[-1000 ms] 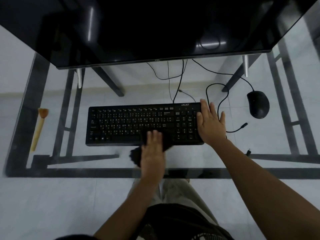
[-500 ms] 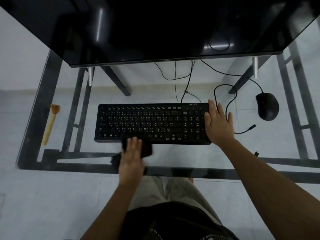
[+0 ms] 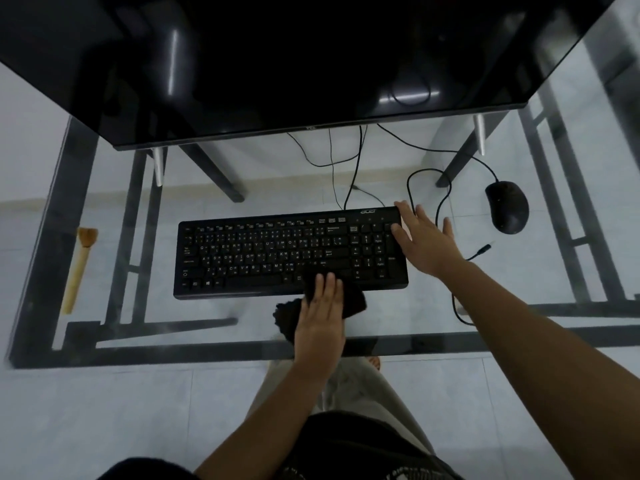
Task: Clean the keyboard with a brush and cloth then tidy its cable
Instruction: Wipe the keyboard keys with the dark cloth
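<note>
Currently the black keyboard (image 3: 291, 252) lies square on the glass table (image 3: 173, 353), centred in front of the dark monitor (image 3: 277, 64). Left hand (image 3: 320, 320): fingers straight and together, palm down, pressing a black cloth (image 3: 355, 304) flat against the keyboard's front edge, right of centre. No curl around the cloth. It is bunched, part on the bottom key row, part hanging off onto the glass on both sides of the hand. Right hand (image 3: 424, 240): fingers straight and spread, holding nothing, laid at the keyboard's right end with fingertips over the far corner of the number pad. Whether the palm bears on the casing or on the glass just beside it cannot be settled. The brush (image 3: 78, 268), with a pale wooden handle and its bristle end pointing away, lies untouched near the table's left edge, well apart from the keyboard. A black mouse (image 3: 507, 206) sits to the right, beyond the right hand. A loose cable (image 3: 410, 188) loops between keyboard and mouse, its plug end (image 3: 484, 250) free on the glass. Thin wires run from the keyboard's rear edge up behind the monitor. Which of them is the keyboard's own lead is unclear.
</note>
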